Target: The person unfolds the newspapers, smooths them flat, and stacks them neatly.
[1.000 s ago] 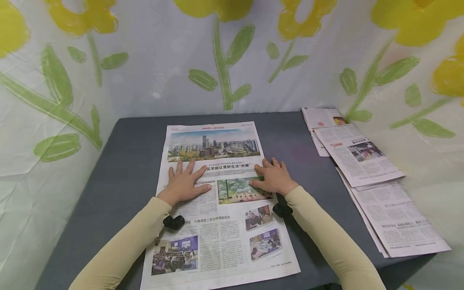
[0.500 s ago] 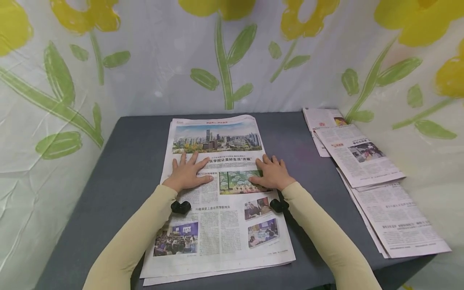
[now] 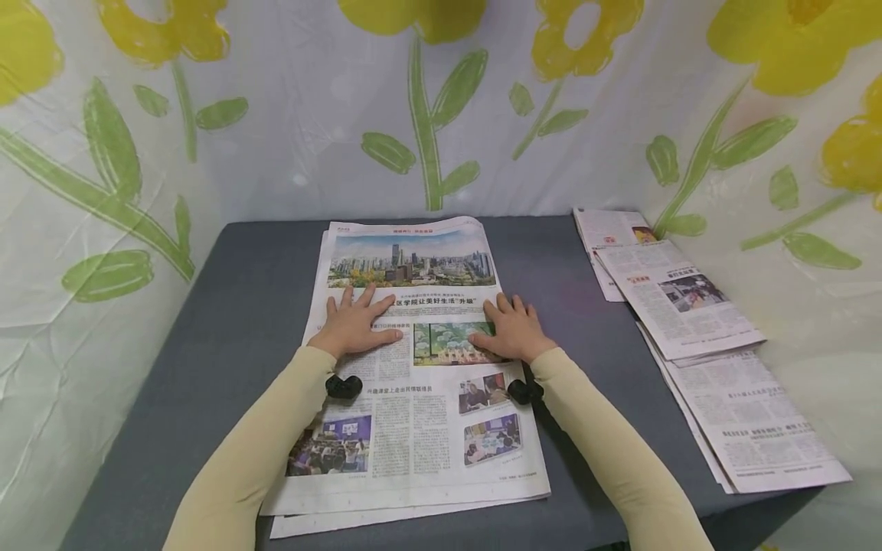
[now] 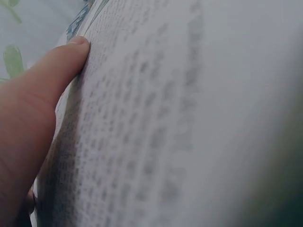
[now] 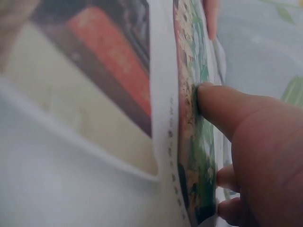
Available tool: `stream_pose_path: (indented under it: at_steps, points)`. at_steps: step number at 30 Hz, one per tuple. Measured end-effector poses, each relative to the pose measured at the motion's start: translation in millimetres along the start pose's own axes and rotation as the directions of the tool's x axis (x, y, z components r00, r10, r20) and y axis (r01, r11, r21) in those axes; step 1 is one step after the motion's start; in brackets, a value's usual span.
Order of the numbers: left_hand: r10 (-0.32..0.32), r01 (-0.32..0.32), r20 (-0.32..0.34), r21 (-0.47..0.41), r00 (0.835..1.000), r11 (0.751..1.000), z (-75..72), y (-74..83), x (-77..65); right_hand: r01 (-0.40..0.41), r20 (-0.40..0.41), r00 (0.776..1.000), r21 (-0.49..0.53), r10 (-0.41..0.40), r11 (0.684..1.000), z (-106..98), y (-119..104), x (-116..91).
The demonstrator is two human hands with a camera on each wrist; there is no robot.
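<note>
A large printed newspaper point(image 3: 413, 428) lies flat on the grey table, a city skyline photo along its top. At its near edge a second sheet layer point(image 3: 344, 523) peeks out underneath. My left hand point(image 3: 354, 325) rests palm down on its left side, fingers spread. On the right side, my right hand point(image 3: 513, 330) lies likewise spread, its thumb over the green picture. In the left wrist view the thumb point(image 4: 57, 68) touches the blurred text columns. The right wrist view has the right thumb point(image 5: 227, 104) on the coloured picture.
Several folded newspapers point(image 3: 751, 413) lie overlapping along the right side of the grey table point(image 3: 200, 367), one corner reaching past its near edge. A white curtain point(image 3: 296, 115) with yellow flowers hangs behind and beside the table.
The newspaper has slid away from me under both hands, mostly in the first half second. Its near edge now shows, with the lower layer. Both hands stay spread on it, shifted slightly forward.
</note>
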State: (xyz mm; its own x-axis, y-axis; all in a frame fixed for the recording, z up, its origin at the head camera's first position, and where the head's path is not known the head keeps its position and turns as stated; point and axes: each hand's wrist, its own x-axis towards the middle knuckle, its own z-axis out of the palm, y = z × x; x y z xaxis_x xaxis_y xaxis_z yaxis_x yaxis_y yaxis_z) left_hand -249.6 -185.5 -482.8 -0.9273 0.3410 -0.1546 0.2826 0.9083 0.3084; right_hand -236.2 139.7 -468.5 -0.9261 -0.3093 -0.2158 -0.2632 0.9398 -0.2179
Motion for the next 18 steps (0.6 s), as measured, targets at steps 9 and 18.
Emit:
stream_pose_path:
  at_steps: [9,18]
  points:
    - [-0.007,0.007,-0.018,-0.036,1.000,0.999,4.6,-3.5,-21.3,0.013,0.002,1.000,0.068,-0.013,0.998,7,2,-6]
    - [-0.089,0.078,-0.098,-0.111,0.991,0.991,7.1,-36.1,-73.1,0.012,-0.011,1.000,0.083,-0.011,0.996,7,0,-12]
